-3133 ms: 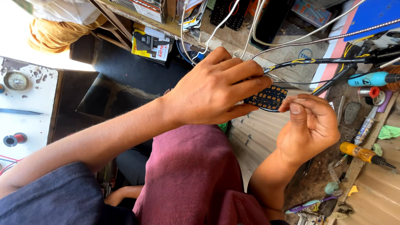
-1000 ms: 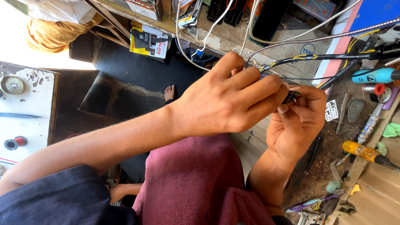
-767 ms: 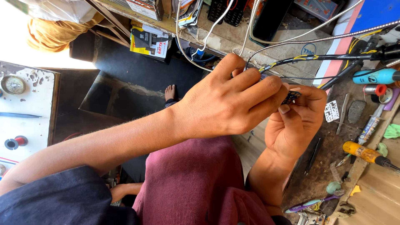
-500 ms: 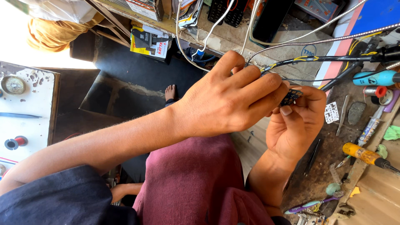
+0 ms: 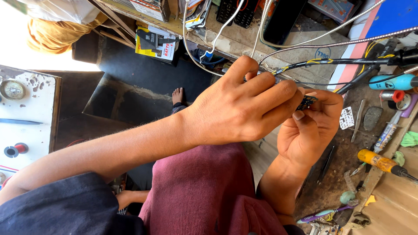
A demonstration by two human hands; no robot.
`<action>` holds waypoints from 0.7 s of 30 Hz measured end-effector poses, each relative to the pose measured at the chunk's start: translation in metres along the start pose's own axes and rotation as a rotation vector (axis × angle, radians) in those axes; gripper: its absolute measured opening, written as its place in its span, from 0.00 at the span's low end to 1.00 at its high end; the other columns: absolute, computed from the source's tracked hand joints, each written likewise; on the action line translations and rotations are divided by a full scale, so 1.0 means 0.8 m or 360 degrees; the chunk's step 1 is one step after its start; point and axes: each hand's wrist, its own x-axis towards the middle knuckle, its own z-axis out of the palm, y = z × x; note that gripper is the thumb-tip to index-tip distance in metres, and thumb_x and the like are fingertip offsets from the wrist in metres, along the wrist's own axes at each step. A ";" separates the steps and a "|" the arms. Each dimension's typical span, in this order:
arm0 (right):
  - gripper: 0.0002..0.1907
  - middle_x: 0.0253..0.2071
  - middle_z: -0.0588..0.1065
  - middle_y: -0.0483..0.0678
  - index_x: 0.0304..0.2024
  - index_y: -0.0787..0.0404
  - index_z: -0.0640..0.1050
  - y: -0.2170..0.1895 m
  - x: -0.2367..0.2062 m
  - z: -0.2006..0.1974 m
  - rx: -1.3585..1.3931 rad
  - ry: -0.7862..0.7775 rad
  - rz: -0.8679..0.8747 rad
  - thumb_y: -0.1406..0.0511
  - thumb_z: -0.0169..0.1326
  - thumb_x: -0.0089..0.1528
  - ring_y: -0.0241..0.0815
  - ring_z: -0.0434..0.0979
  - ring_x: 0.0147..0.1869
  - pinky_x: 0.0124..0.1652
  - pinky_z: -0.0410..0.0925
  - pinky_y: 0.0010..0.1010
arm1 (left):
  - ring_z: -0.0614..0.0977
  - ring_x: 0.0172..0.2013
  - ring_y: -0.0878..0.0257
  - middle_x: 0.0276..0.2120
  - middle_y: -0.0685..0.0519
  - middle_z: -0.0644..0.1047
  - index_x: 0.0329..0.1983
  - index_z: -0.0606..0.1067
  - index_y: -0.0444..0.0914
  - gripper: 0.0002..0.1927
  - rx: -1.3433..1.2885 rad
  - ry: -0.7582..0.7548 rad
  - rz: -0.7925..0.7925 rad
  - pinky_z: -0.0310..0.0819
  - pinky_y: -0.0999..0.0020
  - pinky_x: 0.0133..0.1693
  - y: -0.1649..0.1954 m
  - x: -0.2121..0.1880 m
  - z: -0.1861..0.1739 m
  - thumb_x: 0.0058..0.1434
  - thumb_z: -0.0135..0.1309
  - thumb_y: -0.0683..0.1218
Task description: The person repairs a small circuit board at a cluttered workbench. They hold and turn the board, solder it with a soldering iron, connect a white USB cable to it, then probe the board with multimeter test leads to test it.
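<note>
Fingers (image 5: 300, 114) of both hands are pinched on a tiny dark circuit board (image 5: 307, 102), right where the two hands meet. The left hand (image 5: 239, 109) comes in from 9 o'clock and covers most of it; the right hand (image 5: 311, 130) cups it from 6 o'clock. Going outward: a small white label (image 5: 346, 118) lies on the desk (image 5: 344, 165) just at 3 o'clock, an orange-handled screwdriver (image 5: 383, 162) at 4 o'clock, a teal-handled tool (image 5: 392, 82) at 2 o'clock. A yellow-and-black box (image 5: 156, 42) sits at 10 o'clock, well apart.
</note>
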 end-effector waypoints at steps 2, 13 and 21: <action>0.15 0.49 0.75 0.57 0.54 0.71 0.67 0.001 0.001 -0.001 -0.0014 0.0003 0.0001 0.81 0.52 0.67 0.39 0.78 0.54 0.57 0.72 0.21 | 0.74 0.40 0.66 0.41 0.59 0.70 0.53 0.78 0.37 0.15 -0.0020 0.0016 -0.0014 0.64 0.64 0.43 0.000 0.000 0.000 0.66 0.57 0.46; 0.16 0.48 0.75 0.53 0.55 0.68 0.67 0.009 0.002 -0.004 0.0060 -0.0007 -0.0007 0.81 0.55 0.67 0.36 0.77 0.52 0.56 0.72 0.20 | 0.74 0.40 0.66 0.41 0.58 0.70 0.54 0.77 0.35 0.16 -0.0071 0.0025 -0.0047 0.64 0.64 0.43 -0.002 -0.001 0.004 0.65 0.58 0.46; 0.17 0.48 0.75 0.53 0.55 0.66 0.67 0.012 0.001 -0.006 0.0081 -0.0010 0.0020 0.79 0.55 0.67 0.37 0.78 0.48 0.44 0.75 0.22 | 0.74 0.40 0.65 0.41 0.57 0.71 0.55 0.77 0.35 0.18 -0.0085 0.0001 -0.0058 0.65 0.64 0.43 -0.002 -0.002 0.004 0.64 0.57 0.47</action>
